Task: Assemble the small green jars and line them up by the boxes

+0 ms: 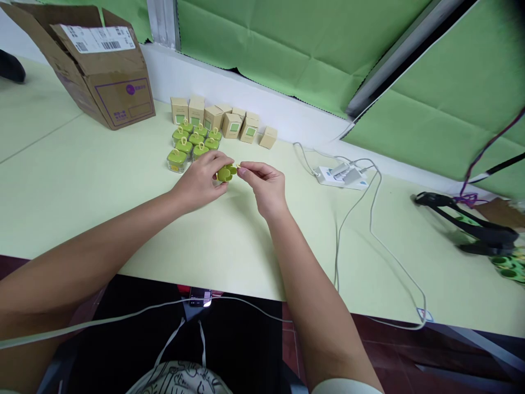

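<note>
Your left hand (200, 178) is curled around a small green piece (225, 173), its fingers and thumb closed on its sides, and holds it above the table (229, 241), in front of your body. Your right hand (266, 189) faces it from the other side, thumb and forefinger pinched on a tiny yellow piece (238, 166); you have the two hands near each other but apart, and whether the yellow piece touches the green one is too small to tell. Just beyond your left hand stands a cluster of clear jars (197, 139) with green lids and yellow loops on top. Behind them, small cardboard boxes (213, 118) line up along the wall, with a large open carton (121, 98) to their left. Off to your right lie a white power strip (326, 176) with cables plugged in and, farther over, a black object (488, 235).
</note>
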A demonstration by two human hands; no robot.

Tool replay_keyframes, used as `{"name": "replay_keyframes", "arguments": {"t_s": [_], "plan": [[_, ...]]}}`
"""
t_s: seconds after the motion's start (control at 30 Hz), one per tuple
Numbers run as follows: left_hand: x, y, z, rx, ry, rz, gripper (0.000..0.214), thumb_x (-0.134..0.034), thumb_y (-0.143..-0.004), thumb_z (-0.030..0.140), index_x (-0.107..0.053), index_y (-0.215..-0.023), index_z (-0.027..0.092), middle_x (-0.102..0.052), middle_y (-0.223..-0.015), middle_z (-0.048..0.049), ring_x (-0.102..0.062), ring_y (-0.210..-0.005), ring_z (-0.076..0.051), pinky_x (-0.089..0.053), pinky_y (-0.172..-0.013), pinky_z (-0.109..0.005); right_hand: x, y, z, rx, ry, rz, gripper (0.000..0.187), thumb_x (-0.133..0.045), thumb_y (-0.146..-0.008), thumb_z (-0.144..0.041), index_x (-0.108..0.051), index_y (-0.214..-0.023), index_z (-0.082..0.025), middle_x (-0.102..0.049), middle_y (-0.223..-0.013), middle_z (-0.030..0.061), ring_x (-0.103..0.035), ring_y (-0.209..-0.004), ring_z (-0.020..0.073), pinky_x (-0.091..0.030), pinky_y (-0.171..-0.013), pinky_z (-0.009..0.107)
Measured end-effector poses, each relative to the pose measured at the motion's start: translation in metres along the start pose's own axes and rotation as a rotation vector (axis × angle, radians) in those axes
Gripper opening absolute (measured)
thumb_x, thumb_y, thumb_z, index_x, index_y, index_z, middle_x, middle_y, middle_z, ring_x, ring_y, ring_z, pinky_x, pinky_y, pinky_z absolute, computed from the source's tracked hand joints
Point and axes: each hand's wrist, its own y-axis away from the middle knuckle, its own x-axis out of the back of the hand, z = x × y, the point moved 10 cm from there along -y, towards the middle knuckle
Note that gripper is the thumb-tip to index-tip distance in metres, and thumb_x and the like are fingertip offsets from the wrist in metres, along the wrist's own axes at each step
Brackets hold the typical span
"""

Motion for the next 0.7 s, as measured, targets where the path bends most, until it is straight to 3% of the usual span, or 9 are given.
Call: {"name": "replay_keyframes", "arguments": {"t_s": [0.13, 0.3, 0.43, 0.7], "plan": [[0.001, -0.001, 0.004, -0.032, -0.022, -0.014, 0.044, -0.06, -0.09, 0.015, -0.064, -0.133, 0.025, -0.068, -0.137, -0.0087, -0.062, -0.131, -0.029, -0.051, -0.113, -0.049, -0.002, 0.003, -0.007, 0.076, 0.096, 0.018, 0.018, -0.087, -0.074, -0.036, -0.078, -0.086, -0.025, -0.08, -0.09, 0.0007, -0.076, -0.09, 0.0198, -0.066, -0.097, 0.044], [0.001, 0.0, 0.006, -0.056, 0.011, 0.011, 0.045, -0.057, -0.092, 0.013, -0.062, -0.135, 0.025, -0.068, -0.14, -0.008, -0.063, -0.133, -0.027, -0.051, -0.115, -0.047, -0.008, 0.016, -0.03, 0.264, 0.36, 0.071, 0.007, -0.071, -0.085, -0.03, -0.076, -0.089, -0.026, -0.078, -0.093, 0.0011, -0.074, -0.089, 0.0194, -0.065, -0.094, 0.041], [0.003, 0.002, 0.011, -0.102, 0.043, 0.085, 0.043, -0.056, -0.093, 0.013, -0.063, -0.134, 0.024, -0.069, -0.139, -0.0084, -0.065, -0.133, -0.026, -0.053, -0.114, -0.045, -0.022, 0.028, -0.047, 0.416, 0.587, 0.039, 0.015, -0.062, -0.091, -0.023, -0.075, -0.088, -0.028, -0.078, -0.099, 0.0032, -0.073, -0.095, 0.0217, -0.063, -0.097, 0.042], [0.006, 0.005, 0.016, -0.092, 0.002, 0.143, 0.037, -0.055, -0.098, 0.019, -0.066, -0.134, 0.025, -0.071, -0.144, -0.0061, -0.066, -0.136, -0.023, -0.057, -0.116, -0.045, -0.036, 0.032, -0.045, 0.466, 0.707, -0.028, 0.02, -0.055, -0.097, -0.021, -0.072, -0.097, -0.03, -0.079, -0.105, 0.0036, -0.073, -0.103, 0.0231, -0.061, -0.1, 0.041]]}}
